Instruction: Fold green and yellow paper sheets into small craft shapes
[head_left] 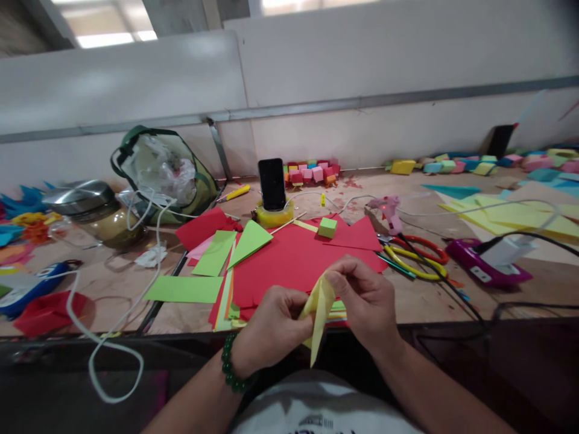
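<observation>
A folded piece of yellow paper is held over the table's front edge, one long point hanging down. My left hand, with a green bead bracelet at its wrist, pinches the paper's left side. On the upper right of the same paper my right hand is closed, thumb and fingers together. Beyond both hands lies a stack of red paper, with green and other coloured sheets showing underneath. A small green paper cube sits on the stack, and a folded green sheet lies at its left.
A phone stands in a yellow tape roll behind the stack. To the right are a pink glue gun, scissors and a purple power strip. Leftward stand a jar and a bag; white cable overhangs the edge.
</observation>
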